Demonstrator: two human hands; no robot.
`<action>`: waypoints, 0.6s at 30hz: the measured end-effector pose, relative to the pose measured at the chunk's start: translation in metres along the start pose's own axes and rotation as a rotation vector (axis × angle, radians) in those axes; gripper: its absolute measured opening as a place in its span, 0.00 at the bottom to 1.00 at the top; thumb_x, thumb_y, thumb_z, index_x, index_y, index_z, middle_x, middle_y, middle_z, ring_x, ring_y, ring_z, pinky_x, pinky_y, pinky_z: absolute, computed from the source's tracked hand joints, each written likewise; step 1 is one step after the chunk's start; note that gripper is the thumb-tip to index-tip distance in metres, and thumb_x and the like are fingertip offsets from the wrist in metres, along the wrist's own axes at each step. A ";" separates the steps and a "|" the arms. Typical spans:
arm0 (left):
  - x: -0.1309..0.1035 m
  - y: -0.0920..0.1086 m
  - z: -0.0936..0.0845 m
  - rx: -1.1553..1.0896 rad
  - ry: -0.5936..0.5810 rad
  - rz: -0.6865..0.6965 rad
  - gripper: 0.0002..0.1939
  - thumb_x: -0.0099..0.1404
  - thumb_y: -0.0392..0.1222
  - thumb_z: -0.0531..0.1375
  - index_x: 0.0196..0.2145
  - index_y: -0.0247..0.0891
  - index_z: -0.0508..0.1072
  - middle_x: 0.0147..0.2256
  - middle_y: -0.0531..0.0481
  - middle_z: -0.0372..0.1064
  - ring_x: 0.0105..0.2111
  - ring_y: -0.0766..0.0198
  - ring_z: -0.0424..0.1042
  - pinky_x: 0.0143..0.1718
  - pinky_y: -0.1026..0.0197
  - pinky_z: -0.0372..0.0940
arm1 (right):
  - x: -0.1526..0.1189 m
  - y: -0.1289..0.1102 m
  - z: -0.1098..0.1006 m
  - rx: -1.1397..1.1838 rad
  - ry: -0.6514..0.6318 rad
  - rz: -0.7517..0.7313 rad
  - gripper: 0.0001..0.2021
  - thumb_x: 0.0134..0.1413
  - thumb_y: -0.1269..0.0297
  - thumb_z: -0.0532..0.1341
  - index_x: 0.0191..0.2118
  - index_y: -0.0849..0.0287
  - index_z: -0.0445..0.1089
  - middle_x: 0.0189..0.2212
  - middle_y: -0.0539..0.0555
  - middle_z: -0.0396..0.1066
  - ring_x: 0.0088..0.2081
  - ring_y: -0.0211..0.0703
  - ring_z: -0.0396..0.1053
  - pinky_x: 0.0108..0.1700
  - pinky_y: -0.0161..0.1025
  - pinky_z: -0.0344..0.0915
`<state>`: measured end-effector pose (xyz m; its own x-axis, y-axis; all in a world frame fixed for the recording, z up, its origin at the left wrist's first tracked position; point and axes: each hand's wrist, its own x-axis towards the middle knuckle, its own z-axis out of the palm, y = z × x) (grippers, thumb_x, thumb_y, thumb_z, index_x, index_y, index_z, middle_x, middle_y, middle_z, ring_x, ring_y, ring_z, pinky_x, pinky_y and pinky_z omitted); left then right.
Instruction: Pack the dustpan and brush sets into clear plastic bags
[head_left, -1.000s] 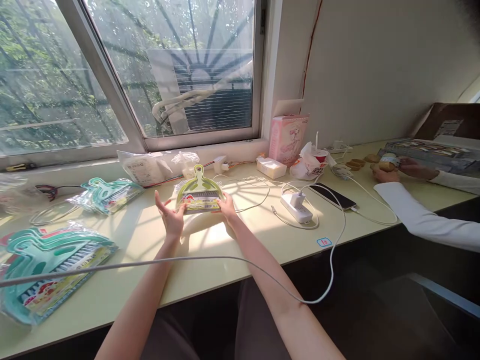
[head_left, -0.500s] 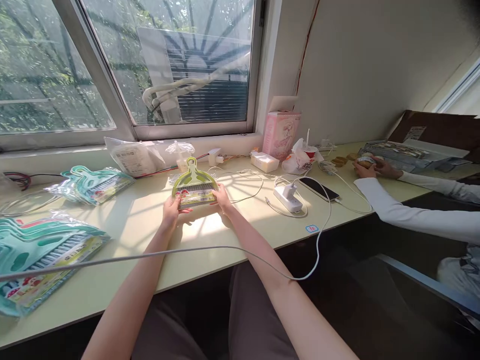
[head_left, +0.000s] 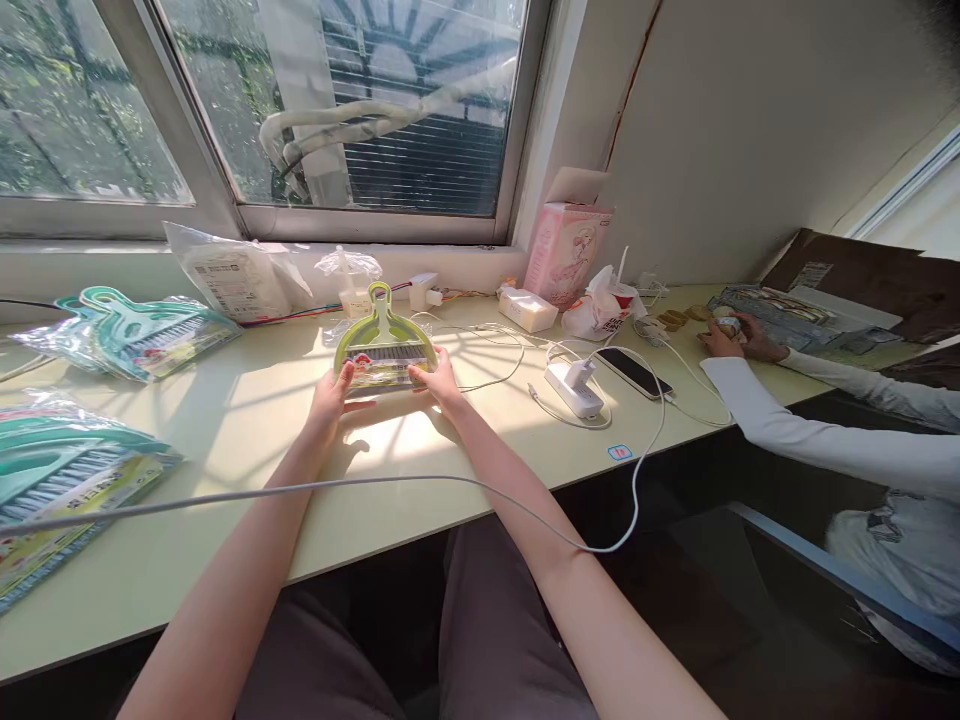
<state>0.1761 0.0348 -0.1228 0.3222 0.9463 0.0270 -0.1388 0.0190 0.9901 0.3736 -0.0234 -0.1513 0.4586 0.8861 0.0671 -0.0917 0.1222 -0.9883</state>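
Observation:
Between my two hands is a green dustpan and brush set [head_left: 385,352], its looped handle pointing toward the window and its grey bristles and printed card facing me. My left hand [head_left: 328,397] grips the lower left corner, thumb on the front. At the lower right, my right hand [head_left: 439,383] holds it the same way, thumb over the card. The set is held tilted over the sunlit table [head_left: 405,440], with a shadow below it. To the left lie teal dustpan and brush sets in clear wrap, one group [head_left: 150,330] farther back and another [head_left: 67,480] nearer.
A pale cable [head_left: 360,482] crosses over my forearms. Rightward are a power strip [head_left: 573,388], a phone [head_left: 636,373], a pink box [head_left: 567,252] and a tissue pack [head_left: 528,309]. A plastic bag [head_left: 232,278] leans by the window. At far right a co-worker's hands [head_left: 726,340] hold a small item.
My view has shifted slightly, so the table things appear higher and farther left. Both hands still hold the green set, and my right thumb now lies farther over the card.

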 end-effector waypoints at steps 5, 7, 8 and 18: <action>-0.005 0.001 0.001 0.045 0.029 -0.020 0.31 0.51 0.42 0.79 0.51 0.36 0.77 0.49 0.33 0.80 0.53 0.39 0.80 0.47 0.44 0.82 | -0.002 -0.001 0.002 0.002 -0.011 0.004 0.35 0.51 0.62 0.73 0.61 0.48 0.58 0.53 0.55 0.73 0.47 0.47 0.76 0.33 0.37 0.78; -0.007 0.000 0.002 0.030 0.053 -0.034 0.24 0.52 0.39 0.78 0.45 0.34 0.79 0.46 0.33 0.81 0.52 0.37 0.80 0.47 0.43 0.82 | -0.002 -0.001 0.002 -0.003 -0.027 0.009 0.35 0.51 0.61 0.73 0.61 0.48 0.58 0.54 0.56 0.73 0.46 0.47 0.76 0.32 0.37 0.78; -0.008 -0.001 0.001 0.013 0.060 -0.031 0.21 0.53 0.39 0.77 0.44 0.33 0.79 0.46 0.33 0.81 0.52 0.37 0.81 0.47 0.43 0.82 | -0.002 -0.001 0.002 -0.006 -0.029 0.009 0.35 0.51 0.61 0.73 0.62 0.48 0.58 0.54 0.56 0.73 0.46 0.47 0.76 0.32 0.37 0.78; -0.035 0.017 0.008 -0.062 0.232 0.002 0.19 0.50 0.34 0.72 0.40 0.31 0.77 0.36 0.41 0.80 0.38 0.49 0.83 0.33 0.52 0.83 | -0.017 -0.014 0.008 -0.040 -0.164 -0.043 0.40 0.48 0.49 0.76 0.64 0.46 0.60 0.55 0.56 0.74 0.51 0.52 0.76 0.43 0.46 0.81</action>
<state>0.1703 -0.0004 -0.1056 0.0987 0.9951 -0.0101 -0.1987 0.0296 0.9796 0.3599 -0.0362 -0.1378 0.3104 0.9420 0.1278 -0.0383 0.1467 -0.9884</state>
